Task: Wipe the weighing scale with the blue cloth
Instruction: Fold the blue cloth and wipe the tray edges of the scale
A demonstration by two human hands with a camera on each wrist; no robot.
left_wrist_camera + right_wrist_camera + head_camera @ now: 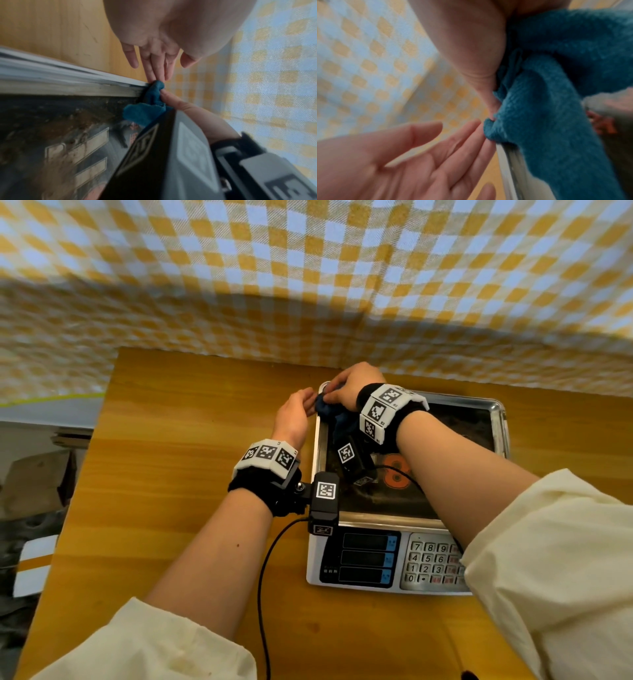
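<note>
The weighing scale [404, 556] stands on a wooden table, with its stained steel pan [496, 412] toward the back. At the pan's far left corner my right hand [346, 386] grips the bunched blue cloth [329, 409] and holds it against the rim. In the right wrist view my right thumb [479, 60] pinches the cloth [556, 94], which drapes over the pan edge. My left hand [305, 407] is just left of that corner. Its straight fingers [159, 67] touch the tip of the cloth [145, 112] and hold nothing. Brown grime covers the pan floor [60, 121].
A yellow-and-pale-blue checked fabric [308, 268] hangs behind the table's far edge. The scale's display and keypad [431, 563] face me. Bare wooden tabletop [171, 474] lies left of the scale. A black cable [263, 594] runs from my left wrist. Boxes [34, 481] sit beyond the table's left edge.
</note>
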